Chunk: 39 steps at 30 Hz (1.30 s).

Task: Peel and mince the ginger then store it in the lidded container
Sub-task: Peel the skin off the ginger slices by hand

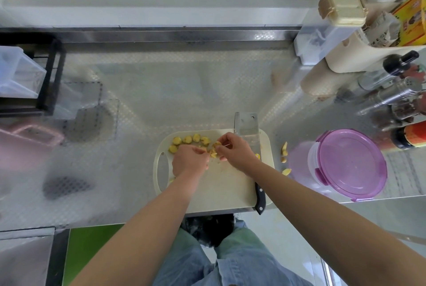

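Several yellow ginger slices (pixel 187 140) lie in a row at the far left of the cream cutting board (pixel 226 191). My left hand (pixel 190 160) and my right hand (pixel 234 151) meet over the board, their fingertips pinching ginger slices (pixel 214 149) between them. A cleaver (pixel 246 124) with a black handle (pixel 260 198) lies along the board's right side, partly hidden under my right forearm. The round container with a purple lid (pixel 350 163) stands shut to the right of the board.
Ginger peel scraps (pixel 284 149) lie on the steel counter between board and container. Bottles and shakers (pixel 396 92) crowd the right edge, with a cream holder (pixel 359 55) behind. A black rack (pixel 48 78) and a pink tray (pixel 30 136) sit at the left.
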{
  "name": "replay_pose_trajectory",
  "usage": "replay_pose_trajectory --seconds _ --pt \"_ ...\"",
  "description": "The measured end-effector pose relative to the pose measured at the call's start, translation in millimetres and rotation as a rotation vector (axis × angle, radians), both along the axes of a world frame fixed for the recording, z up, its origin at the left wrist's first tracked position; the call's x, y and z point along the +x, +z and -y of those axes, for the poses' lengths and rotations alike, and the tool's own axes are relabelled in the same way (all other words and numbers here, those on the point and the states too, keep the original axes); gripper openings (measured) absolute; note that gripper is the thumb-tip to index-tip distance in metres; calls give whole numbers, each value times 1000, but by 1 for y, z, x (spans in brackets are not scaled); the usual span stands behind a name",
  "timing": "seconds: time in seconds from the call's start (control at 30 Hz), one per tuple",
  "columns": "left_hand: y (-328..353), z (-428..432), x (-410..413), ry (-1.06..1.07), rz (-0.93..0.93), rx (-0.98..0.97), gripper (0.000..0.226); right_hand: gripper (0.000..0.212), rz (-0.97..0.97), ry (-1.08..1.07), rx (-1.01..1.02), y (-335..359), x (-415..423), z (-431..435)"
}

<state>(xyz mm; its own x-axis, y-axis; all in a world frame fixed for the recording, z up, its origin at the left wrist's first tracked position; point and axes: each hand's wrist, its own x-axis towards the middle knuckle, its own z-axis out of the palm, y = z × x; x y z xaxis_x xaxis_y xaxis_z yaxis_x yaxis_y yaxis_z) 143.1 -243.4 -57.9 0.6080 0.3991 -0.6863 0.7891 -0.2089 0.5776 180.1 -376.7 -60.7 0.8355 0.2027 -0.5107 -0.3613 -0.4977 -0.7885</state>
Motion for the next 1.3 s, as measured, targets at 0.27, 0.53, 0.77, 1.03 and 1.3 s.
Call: replay_pose_trajectory --seconds 0.27,0.53,0.77,1.03,1.3 --pt "-7 4 8 213 -62 -236 8 3 -37 61 25 1 1 5" --pt "-8 4 7 258 -19 -211 7 7 -69 -24 94 0 1 5" --pt "0 3 1 114 26 -34 3 9 -84 -86 87 2 3 8" --pt "16 10 -9 -51 228 -184 16 24 -161 -62 163 17 -10 24" --pt "22 13 -31 138 196 -461 9 17 -86 -152 194 19 -32 27"
